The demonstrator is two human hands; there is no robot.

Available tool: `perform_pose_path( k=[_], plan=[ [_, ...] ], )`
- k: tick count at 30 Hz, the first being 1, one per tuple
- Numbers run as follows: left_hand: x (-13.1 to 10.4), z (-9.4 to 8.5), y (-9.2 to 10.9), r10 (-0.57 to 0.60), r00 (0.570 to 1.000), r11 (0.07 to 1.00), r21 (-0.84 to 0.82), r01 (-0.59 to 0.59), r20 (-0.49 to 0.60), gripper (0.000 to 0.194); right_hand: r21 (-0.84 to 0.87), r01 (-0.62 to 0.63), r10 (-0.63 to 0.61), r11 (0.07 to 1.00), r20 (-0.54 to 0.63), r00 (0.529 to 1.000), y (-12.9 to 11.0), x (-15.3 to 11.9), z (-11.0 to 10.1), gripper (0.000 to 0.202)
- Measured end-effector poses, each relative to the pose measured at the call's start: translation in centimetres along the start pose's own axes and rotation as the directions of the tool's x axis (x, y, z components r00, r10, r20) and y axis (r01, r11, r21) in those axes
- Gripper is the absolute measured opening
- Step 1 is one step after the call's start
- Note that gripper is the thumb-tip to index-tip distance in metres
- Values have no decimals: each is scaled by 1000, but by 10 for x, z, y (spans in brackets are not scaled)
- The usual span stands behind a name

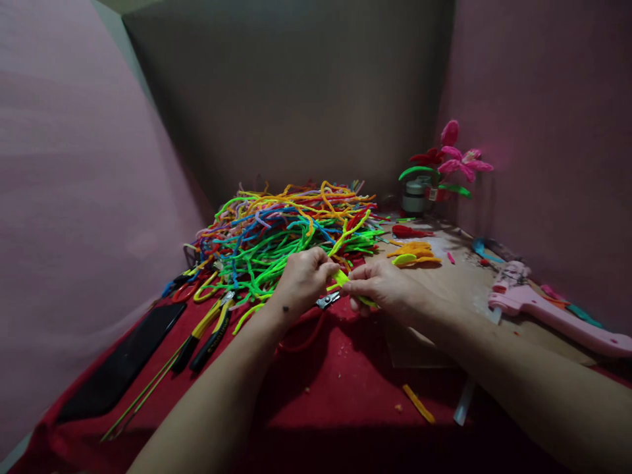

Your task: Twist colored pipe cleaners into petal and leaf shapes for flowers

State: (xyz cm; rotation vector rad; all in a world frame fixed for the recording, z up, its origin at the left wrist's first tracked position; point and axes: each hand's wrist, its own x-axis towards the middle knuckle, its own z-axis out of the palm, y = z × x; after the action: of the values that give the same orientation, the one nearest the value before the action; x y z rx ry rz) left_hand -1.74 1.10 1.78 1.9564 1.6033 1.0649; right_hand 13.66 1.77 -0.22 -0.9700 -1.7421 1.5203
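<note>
Your left hand [306,273] and right hand [378,286], with fingers nearly closed, pinch the yellow-green fuzzy piece [340,279] between them, probably to make it steady from both sides, while the colourful stem pile [281,247] lies just beyond, seemingly for easy reach, on a red cloth [340,395] before a dark grey wall [296,99].

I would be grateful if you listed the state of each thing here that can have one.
Left hand: closed on bright yellow-green fuzzy strip
Right hand: pinching the same strip
Yellow-and-black-handled pliers: lying down, handles spread
Multicoloured heap of fuzzy stems: loose, tangled
Flat black slab: lying flat, surface dark
Pink plastic glue gun: lying down, power unclear
Pink fuzzy flower: upright, petals spread
</note>
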Motion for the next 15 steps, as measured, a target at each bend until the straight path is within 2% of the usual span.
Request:
perform_pose_path(
  k=[2,4,6,8,11,15],
  plan=[
    [0,0,2,-4,999,1000,-17,4,-33,15,40,-15,15,999,-4,1000,-2,-1,0,22],
    [0,-3,3,-89,995,975,-201,97,49,15,87,-15,17,996,-13,1000,-4,-2,0,22],
    [1,-6,1,-161,970,876,-427,225,182,19,109,-3,6,994,-26,1000,-5,-3,-1,22],
    [2,-8,-2,-167,949,769,-567,295,267,21,105,-4,7,995,-29,1000,-4,-2,-1,22],
    [2,-6,-5,-177,939,700,-633,331,296,20,75,-3,3,997,-5,1000,-3,-1,-2,22],
    [0,0,-3,-194,944,657,-679,327,267,22,77,16,-17,997,2,1000,-4,0,0,23]
  ],
)
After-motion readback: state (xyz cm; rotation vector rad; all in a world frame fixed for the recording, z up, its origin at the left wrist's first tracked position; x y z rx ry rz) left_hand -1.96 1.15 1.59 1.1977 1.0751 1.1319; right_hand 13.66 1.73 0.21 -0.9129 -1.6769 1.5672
